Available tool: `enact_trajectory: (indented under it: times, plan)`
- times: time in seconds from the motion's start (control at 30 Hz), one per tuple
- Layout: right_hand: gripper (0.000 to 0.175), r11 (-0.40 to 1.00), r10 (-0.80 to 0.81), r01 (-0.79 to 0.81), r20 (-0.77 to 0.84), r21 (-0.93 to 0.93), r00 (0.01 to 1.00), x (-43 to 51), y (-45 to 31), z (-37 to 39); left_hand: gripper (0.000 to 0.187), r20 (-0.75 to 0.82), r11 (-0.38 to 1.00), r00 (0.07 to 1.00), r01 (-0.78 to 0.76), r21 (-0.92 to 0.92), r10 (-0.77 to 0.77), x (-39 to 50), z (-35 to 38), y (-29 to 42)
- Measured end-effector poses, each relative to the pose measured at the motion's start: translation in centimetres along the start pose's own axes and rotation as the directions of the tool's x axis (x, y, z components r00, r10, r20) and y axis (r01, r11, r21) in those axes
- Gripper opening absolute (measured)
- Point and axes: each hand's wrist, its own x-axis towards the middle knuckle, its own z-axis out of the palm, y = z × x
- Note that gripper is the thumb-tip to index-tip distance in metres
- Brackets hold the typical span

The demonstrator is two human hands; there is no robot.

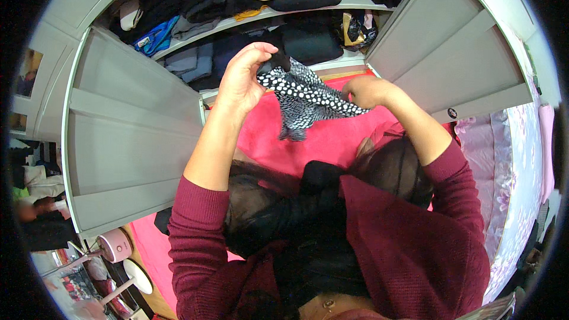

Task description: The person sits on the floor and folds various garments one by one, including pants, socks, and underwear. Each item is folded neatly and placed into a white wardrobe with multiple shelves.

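Note:
Between my hands hangs a black-and-white patterned cloth garment [306,93], its surface covered with white dots. My left hand [244,75] pinches its black upper end between thumb and fingers. Lower and to the right, my right hand [366,91] has its curled fingers at the other edge; the fingertips are partly hidden behind the hand. The lower part of the garment droops freely above a bright pink rug [266,129]. Which kind of garment it is, I cannot tell.
Ahead stands an open wardrobe with folded clothes on a white shelf [200,31] and below it. Grey doors stand open at left [129,120] and right [449,49]. A bed [502,178] with floral bedding lies right. A pink appliance [114,246] sits at lower left.

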Motion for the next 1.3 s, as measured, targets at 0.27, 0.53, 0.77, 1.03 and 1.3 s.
enact_trajectory:
  times: [0.27,0.53,0.77,1.03,1.3]
  plan:
    - [0.038,0.864,-0.254,0.467,-0.639,0.187,0.726,0.6,-3.9,1.2,0.016,0.284,0.959,0.958,-0.062,0.276,-0.02,-0.8,1.7,-0.9]
    - [0.014,0.599,0.125,0.576,-0.776,0.556,0.618,1.0,-4.6,-2.5,0.022,0.21,0.56,0.959,-0.282,0.779,0.191,0.3,0.2,0.1]
    - [0.014,0.668,0.09,0.596,-0.843,0.446,0.53,-0.6,-0.7,-4.4,0.019,0.221,-0.018,0.763,-0.264,0.964,0.608,0.6,-2.1,0.8]
    - [0.011,0.484,0.077,0.653,-0.772,0.582,0.631,-2.4,1.2,-5.1,0.014,0.051,0.378,0.87,-0.264,0.888,0.49,1.1,-3.0,0.7]
    - [0.018,0.012,0.201,0.523,-0.514,0.853,0.834,-4.3,-0.6,-5.4,0.019,0.06,0.669,0.959,-0.238,0.705,0.278,2.3,-3.7,-1.1]
